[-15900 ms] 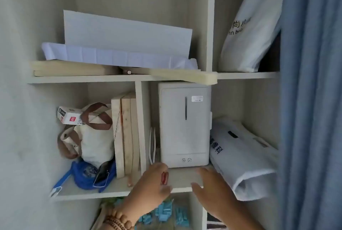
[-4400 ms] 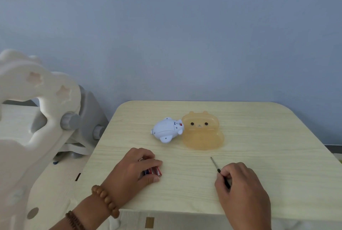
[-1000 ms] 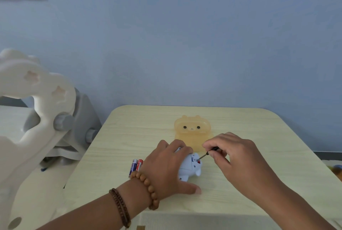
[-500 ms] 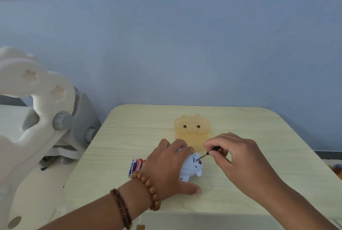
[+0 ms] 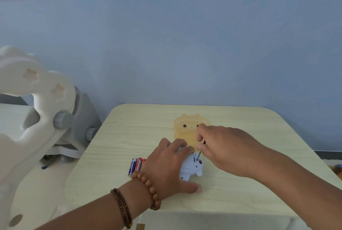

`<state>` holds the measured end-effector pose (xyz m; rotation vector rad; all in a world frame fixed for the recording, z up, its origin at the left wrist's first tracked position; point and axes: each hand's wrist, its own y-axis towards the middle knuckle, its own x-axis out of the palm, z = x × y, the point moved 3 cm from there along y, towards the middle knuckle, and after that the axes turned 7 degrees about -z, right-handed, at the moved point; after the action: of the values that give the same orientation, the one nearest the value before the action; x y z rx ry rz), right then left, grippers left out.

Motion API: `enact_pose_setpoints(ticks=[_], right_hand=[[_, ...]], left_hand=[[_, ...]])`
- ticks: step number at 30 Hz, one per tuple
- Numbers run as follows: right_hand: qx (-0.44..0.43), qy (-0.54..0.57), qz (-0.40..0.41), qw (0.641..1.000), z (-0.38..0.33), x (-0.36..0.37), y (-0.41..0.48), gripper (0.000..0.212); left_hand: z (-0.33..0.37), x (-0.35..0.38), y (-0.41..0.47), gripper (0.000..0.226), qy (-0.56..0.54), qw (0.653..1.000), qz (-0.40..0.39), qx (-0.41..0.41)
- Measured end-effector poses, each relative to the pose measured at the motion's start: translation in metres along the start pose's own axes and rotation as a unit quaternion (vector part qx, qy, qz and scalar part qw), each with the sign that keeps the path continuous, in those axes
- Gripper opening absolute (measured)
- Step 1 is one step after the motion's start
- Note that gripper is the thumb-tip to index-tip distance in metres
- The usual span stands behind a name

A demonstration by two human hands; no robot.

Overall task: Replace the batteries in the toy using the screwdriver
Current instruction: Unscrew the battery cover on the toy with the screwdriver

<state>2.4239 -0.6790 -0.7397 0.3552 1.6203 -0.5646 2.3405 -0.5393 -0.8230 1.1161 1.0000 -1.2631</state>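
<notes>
A small pale-blue toy (image 5: 191, 167) lies on the light wooden table (image 5: 240, 189), near its front. My left hand (image 5: 166, 167) grips the toy from the left, thumb flat on the table in front of it. My right hand (image 5: 224, 148) pinches a thin screwdriver (image 5: 199, 154) between thumb and fingers; its metal tip stands nearly upright on the toy's top, by a red spot. Three batteries (image 5: 136, 166), one blue and two red, lie side by side just left of my left hand.
An orange translucent bear-shaped case (image 5: 187, 128) lies flat behind the toy, partly covered by my right hand. A white and grey plastic play structure (image 5: 37, 109) stands left of the table. The blue wall is close behind.
My right hand has risen and tipped the screwdriver from a slant to nearly upright on the toy. My left hand and the toy have stayed put.
</notes>
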Motion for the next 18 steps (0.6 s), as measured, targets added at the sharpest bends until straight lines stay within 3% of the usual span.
enact_pose_setpoints(ticks=[3, 7, 12, 18], right_hand=[[0.005, -0.022, -0.035, 0.999, 0.004, -0.003, -0.001, 0.006], [0.000, -0.051, -0.047, 0.998, 0.003, -0.007, 0.003, 0.009], [0.003, -0.131, -0.042, 0.991, 0.000, -0.002, 0.012, 0.046], [0.007, -0.033, -0.058, 0.998, 0.003, -0.003, 0.004, 0.022]], left_hand=[[0.001, 0.000, 0.002, 0.090, -0.005, 1.000, 0.003, -0.004], [0.003, 0.001, 0.003, 0.089, -0.006, 1.000, 0.005, -0.001], [0.002, 0.002, 0.004, 0.088, -0.022, 1.000, 0.014, -0.003], [0.002, 0.004, 0.004, 0.087, -0.039, 0.999, 0.024, 0.000]])
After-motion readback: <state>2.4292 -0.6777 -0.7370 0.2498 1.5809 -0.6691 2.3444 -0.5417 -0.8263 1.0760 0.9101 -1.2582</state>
